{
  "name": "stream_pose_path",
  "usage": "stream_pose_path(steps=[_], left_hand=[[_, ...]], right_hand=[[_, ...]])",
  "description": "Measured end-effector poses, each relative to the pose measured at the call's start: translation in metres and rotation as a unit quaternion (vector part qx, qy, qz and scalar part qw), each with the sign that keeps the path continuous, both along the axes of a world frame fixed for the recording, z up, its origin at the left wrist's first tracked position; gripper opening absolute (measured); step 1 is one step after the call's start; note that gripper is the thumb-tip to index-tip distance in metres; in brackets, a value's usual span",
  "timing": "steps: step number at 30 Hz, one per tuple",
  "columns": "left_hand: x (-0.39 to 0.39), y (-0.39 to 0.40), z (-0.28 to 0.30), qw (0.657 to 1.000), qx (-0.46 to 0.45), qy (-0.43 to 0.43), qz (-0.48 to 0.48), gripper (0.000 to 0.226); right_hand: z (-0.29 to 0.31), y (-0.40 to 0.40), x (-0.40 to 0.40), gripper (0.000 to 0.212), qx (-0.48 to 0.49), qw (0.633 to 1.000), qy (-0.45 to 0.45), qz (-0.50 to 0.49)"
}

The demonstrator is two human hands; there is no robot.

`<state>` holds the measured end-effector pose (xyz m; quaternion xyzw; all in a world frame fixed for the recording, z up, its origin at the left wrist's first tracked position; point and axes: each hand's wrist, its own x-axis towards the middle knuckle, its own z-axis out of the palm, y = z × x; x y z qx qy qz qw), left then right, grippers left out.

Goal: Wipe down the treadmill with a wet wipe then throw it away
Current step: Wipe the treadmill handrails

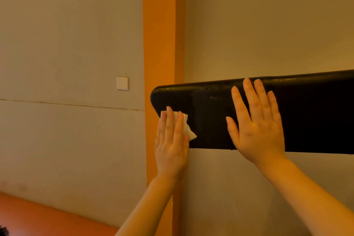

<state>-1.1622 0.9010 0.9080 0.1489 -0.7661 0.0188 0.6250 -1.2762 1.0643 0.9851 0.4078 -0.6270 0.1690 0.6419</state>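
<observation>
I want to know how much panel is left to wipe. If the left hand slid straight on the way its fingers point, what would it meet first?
The left hand points up the black treadmill panel; it would probably meet only the panel's rounded top edge, then open air before the wall.

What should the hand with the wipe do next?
Probably slide right across the black panel. The left hand presses the wet wipe flat at the panel's left end, and the right hand lies flat further along, so most of the surface lies to the right.
</observation>
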Motion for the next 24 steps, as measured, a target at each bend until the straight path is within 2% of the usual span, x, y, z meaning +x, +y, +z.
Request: stream_pose_path(steps=[5, 13, 17, 20, 24], left_hand=[[-0.001, 0.007, -0.015, 0.998, 0.018, -0.029, 0.059, 0.064], [0.004, 0.004, 0.037, 0.996, -0.003, -0.034, 0.077, 0.060], [0.006, 0.005, 0.020, 0.996, -0.021, -0.055, 0.063, 0.059], [0.005, 0.009, 0.007, 0.995, -0.032, -0.069, 0.068, 0.057], [0.004, 0.014, -0.004, 0.994, -0.037, -0.074, 0.075, 0.058]], right_hand=[[0.000, -0.001, 0.000, 0.059, 0.000, 1.000, -0.001, -0.002], [0.002, 0.004, 0.002, 0.061, 0.020, 1.000, -0.004, -0.006], [-0.003, 0.018, -0.004, 0.067, 0.050, 0.998, 0.006, -0.033], [-0.008, 0.029, -0.013, 0.069, 0.031, 0.997, 0.000, -0.075], [-0.011, 0.030, -0.017, 0.069, 0.024, 0.997, -0.014, -0.077]])
